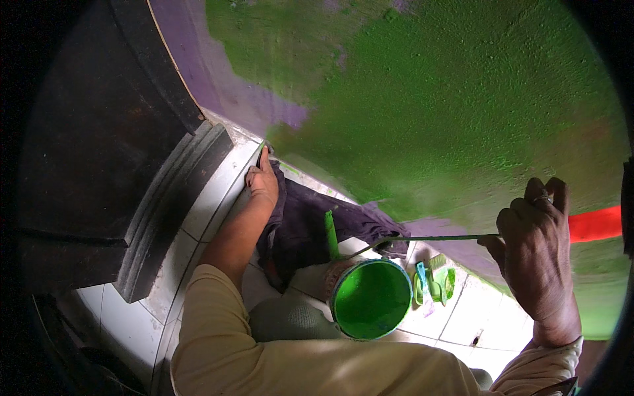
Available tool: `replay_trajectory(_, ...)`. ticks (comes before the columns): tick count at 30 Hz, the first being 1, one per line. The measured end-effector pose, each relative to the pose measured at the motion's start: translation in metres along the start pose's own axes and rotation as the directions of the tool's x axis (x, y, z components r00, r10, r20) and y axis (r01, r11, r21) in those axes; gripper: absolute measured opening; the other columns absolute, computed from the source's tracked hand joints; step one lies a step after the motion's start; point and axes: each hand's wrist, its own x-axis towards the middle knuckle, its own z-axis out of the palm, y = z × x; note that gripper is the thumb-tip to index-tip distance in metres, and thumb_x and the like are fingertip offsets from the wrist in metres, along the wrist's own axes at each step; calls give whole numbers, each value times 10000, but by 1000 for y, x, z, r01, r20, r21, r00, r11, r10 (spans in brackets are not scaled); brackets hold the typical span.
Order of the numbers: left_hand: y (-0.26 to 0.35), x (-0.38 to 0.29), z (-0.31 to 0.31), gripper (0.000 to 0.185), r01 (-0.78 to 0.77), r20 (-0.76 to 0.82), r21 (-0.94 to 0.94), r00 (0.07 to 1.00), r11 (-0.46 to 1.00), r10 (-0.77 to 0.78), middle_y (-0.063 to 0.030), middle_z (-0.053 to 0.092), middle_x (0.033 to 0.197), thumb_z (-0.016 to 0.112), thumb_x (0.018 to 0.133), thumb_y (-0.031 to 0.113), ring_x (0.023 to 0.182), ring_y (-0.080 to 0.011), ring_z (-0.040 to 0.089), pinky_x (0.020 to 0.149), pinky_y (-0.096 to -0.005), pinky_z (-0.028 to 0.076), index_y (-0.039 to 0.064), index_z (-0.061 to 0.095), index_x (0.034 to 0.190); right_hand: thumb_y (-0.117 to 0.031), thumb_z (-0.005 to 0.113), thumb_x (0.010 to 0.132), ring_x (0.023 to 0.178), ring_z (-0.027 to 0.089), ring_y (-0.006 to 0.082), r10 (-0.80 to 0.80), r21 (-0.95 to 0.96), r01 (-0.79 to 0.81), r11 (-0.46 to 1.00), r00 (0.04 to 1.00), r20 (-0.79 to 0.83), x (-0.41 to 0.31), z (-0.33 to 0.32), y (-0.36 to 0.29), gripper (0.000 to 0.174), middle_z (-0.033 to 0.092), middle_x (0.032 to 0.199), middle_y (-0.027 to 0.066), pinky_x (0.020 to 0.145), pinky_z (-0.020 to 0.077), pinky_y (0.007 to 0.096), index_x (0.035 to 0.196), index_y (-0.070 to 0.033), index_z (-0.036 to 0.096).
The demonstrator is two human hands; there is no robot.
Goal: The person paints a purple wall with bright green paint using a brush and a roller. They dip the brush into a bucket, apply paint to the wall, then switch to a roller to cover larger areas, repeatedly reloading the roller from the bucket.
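My left hand (262,180) is low at the foot of the wall, index finger stretched against the tile edge. A crumpled dark cloth (317,203) is bunched in its fingers and trails right over the floor; part of the grip is hidden. My right hand (537,247) holds a paint roller by its bent metal rod (441,237), near a red handle (594,224). The green-coated roller sleeve (331,235) is tilted just above the paint bucket's far-left rim. Green paint fills much of the bucket (372,298), which stands in front of me.
Green paint covers much of the wall (421,99), with purple patches (292,111) showing. A dark panel (109,148) with a stepped grey base (168,213) rises at left. A paint brush (437,262) and a small green tray (448,283) lie on the white tiles (460,317).
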Motion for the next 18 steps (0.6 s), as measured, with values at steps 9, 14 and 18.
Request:
replay_trajectory(9, 14, 5, 1, 570, 71, -61, -13, 996, 997, -72, -400, 117, 1632, 541, 940, 129, 658, -374, 669, 432, -456, 438, -62, 495, 1475, -140, 848, 610, 934, 567, 297, -14, 3, 14, 1000, 999, -30, 1, -4, -5, 264, 592, 742, 87, 906, 372, 497, 722, -65, 621)
replay_trajectory(14, 22, 4, 16, 636, -28, -21, -144, 999, 989, 25, -415, 305, 1557, 583, 930, 169, 690, -332, 701, 504, -426, 504, -68, 449, 1504, -154, 847, 590, 920, 562, 300, -25, -48, 22, 999, 998, -54, -8, -14, -4, 281, 580, 749, 90, 901, 376, 491, 715, -65, 611)
replay_trajectory(18, 28, -24, 68, 744, 20, -52, -450, 998, 893, -48, -305, 457, 1503, 637, 912, 262, 896, -321, 703, 737, -427, 548, -42, 388, 1544, -175, 877, 600, 836, 514, 316, 35, -52, -44, 998, 988, -149, -12, -25, -3, 361, 519, 729, 107, 870, 378, 480, 694, -56, 550)
